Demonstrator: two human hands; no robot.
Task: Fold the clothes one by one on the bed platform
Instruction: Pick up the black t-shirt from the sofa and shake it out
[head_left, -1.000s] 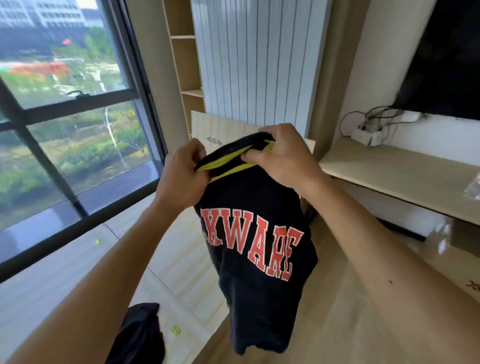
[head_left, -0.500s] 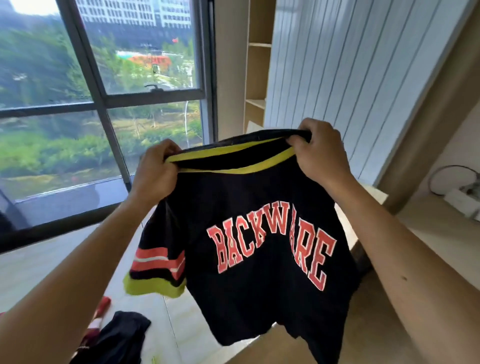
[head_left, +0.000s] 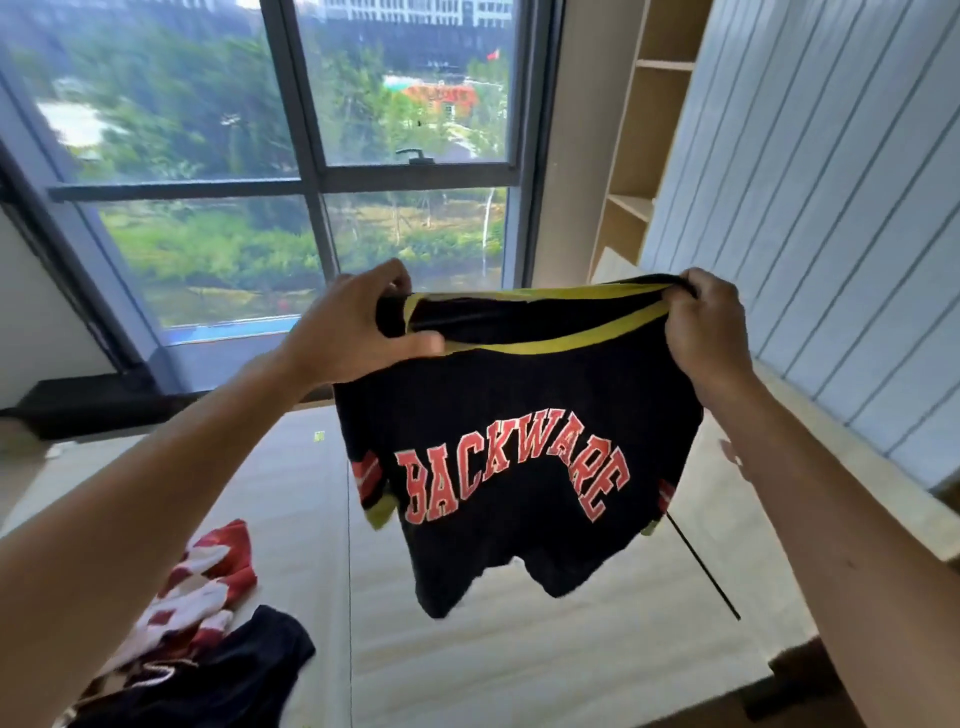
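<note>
Left hand and right hand each pinch a shoulder of the black T-shirt, which hangs above the bed platform; 2 other garments lie below the shirt's left.

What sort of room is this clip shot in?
Likely a bedroom: a wooden bed platform with clothes on it, a big window overlooking trees, and built-in shelves beside it.
</note>
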